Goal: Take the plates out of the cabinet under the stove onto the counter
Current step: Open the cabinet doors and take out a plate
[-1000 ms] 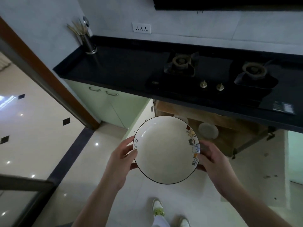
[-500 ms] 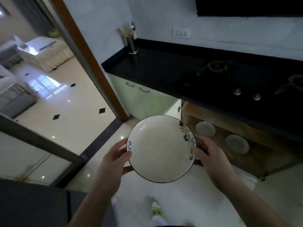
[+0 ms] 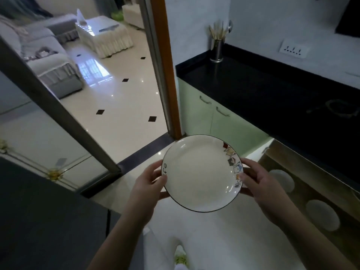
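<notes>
I hold a white plate [image 3: 200,172] with a black rim and small coloured drawings on its right edge, level in front of me above the floor. My left hand [image 3: 148,184] grips its left rim, thumb on top. My right hand [image 3: 257,182] grips the right rim the same way. Two more pale plates [image 3: 282,180] [image 3: 322,215] lie on the wooden shelf of the open cabinet [image 3: 311,191] at lower right. The black counter [image 3: 253,88] runs along the upper right, with a stove burner [image 3: 337,110] at the far right edge.
A metal holder with chopsticks [image 3: 217,45] stands at the counter's back left corner. Green cabinet doors [image 3: 206,115] sit under the counter. A brown door frame [image 3: 165,65] opens to a living room at left. A dark surface [image 3: 42,221] fills the lower left.
The view has swung left: the counter and stove slid to the right and the living room came into sight. The plate stays in both hands.
</notes>
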`<state>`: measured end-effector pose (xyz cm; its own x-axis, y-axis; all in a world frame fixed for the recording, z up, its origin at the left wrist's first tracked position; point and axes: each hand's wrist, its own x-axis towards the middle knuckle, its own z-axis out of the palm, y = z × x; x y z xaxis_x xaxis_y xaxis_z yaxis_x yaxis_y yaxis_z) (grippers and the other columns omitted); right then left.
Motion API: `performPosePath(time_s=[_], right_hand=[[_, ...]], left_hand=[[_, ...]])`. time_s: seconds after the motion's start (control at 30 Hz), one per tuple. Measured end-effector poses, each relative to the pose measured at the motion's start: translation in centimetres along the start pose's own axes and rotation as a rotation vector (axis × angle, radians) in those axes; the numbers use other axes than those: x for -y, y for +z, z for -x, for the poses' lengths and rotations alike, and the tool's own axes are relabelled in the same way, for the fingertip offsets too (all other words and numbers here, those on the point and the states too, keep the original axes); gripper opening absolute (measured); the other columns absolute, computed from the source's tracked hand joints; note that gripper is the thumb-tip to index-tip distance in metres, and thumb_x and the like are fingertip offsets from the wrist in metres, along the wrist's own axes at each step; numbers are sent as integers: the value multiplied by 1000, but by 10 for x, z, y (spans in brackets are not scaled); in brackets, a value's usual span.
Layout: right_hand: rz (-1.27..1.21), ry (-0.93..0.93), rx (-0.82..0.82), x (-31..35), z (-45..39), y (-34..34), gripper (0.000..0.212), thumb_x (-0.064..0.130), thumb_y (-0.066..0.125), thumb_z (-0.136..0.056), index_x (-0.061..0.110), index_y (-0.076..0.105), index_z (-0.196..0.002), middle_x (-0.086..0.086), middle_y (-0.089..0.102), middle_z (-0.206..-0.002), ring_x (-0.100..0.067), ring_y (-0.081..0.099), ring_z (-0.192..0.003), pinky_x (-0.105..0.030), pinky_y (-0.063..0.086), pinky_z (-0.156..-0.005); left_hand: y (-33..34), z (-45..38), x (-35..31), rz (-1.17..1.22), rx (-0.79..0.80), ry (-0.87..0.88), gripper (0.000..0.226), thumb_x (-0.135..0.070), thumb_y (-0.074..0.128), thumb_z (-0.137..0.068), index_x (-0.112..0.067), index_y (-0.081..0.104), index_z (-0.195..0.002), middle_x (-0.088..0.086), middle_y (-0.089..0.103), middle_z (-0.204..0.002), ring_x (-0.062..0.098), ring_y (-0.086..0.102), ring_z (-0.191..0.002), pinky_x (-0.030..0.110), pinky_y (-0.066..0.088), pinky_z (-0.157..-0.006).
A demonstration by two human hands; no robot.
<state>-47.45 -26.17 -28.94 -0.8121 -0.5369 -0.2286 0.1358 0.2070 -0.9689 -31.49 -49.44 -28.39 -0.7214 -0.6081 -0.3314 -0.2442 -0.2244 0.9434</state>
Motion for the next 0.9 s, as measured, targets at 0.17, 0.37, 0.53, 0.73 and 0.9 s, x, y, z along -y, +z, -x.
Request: performPosePath(time_s=[0.17, 0.37, 0.53, 0.73, 0.9], right_hand=[[22, -13, 20, 16, -57, 44, 37, 6, 51, -97, 26, 57, -127, 1, 74, -109, -19, 72, -93, -32, 59, -75], [18, -11, 23, 37, -105, 72, 39, 10, 51, -98, 21, 52, -135, 3, 73, -109, -14, 72, -89, -21, 58, -68], [-3, -14, 8, 55, -144, 78, 35, 10, 47, -99, 29, 53, -128, 9, 71, -110, -7, 72, -84, -14, 54, -62], [-56, 7, -30, 57, -208, 67, 30, 22, 49, -99, 35, 57, -124, 16, 74, -102, -11, 72, -88, -14, 54, -64], [-110, 22, -57, 68, -266, 56, 34, 19, 50, -99, 32, 56, -130, 13, 73, -108, -10, 71, -95, -21, 57, -70]], left_hand=[[-45, -49, -21, 49, 24, -2, 43, -7, 56, -96, -46, 70, -103, -3, 75, -104, 19, 72, -93, 34, 61, -67], [-71, -102, -41, 69, 37, -34, 35, -8, 60, -94, -33, 63, -118, 4, 71, -112, 22, 70, -99, 36, 61, -69], [-71, -148, -58, 64, 74, -14, 31, -9, 60, -94, -31, 64, -116, -2, 73, -104, 15, 71, -92, 33, 61, -67], [-51, -215, -71, 77, 83, -13, 30, -11, 63, -93, -29, 65, -117, -1, 74, -106, 19, 72, -94, 37, 61, -69], [-30, -267, -97, 108, 79, 7, 33, -12, 64, -93, -29, 65, -122, 5, 73, -111, 28, 71, -100, 44, 61, -75]])
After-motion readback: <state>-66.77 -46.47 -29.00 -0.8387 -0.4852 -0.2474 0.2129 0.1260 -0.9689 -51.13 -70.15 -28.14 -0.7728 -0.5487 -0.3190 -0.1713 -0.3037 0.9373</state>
